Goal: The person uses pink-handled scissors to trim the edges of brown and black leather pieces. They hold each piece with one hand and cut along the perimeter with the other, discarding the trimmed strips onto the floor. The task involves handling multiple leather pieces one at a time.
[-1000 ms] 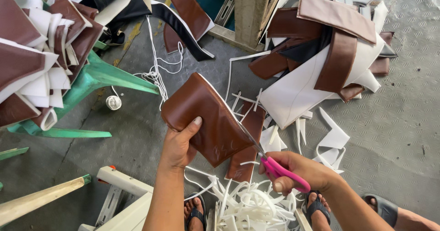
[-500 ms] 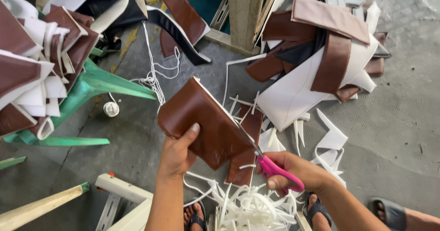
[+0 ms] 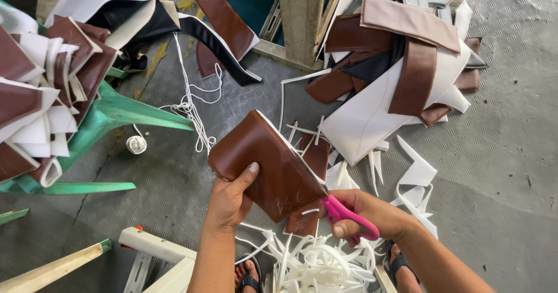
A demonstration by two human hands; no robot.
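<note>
Grey textured floor (image 3: 494,171) strewn with white strips (image 3: 325,264). The left hand (image 3: 229,197) grips a brown padded panel (image 3: 264,165); just right, the right hand (image 3: 372,211) clasps pink scissors (image 3: 343,214). Best trimming follows the panel's edge steadily.

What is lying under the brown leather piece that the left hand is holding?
Below the brown leather piece lie another brown piece and white trimmed strips on the grey floor. The floor directly beneath the held piece is hidden.
</note>
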